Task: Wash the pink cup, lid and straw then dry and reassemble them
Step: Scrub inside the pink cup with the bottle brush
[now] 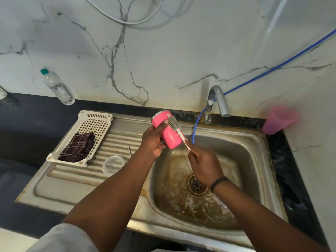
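Note:
My left hand [153, 140] grips the pink cup [168, 133] and holds it tilted over the left edge of the sink basin [245, 160], its steel rim pointing up and away. My right hand [203, 162] grips the white handle of a bottle brush [175, 124], whose grey bristles lie against the outside of the cup near its rim. The clear lid [113, 164] lies flat on the ribbed drainboard. A thin metal straw [129, 151] lies on the drainboard just beyond the lid.
A white plastic basket [98, 117] with a dark checked cloth [78, 147] sits on the drainboard at left. The tap [217, 99] stands behind the basin, a blue hose [195, 128] hanging into it. A pink plastic tumbler [278, 120] stands at right, a water bottle [57, 87] at back left.

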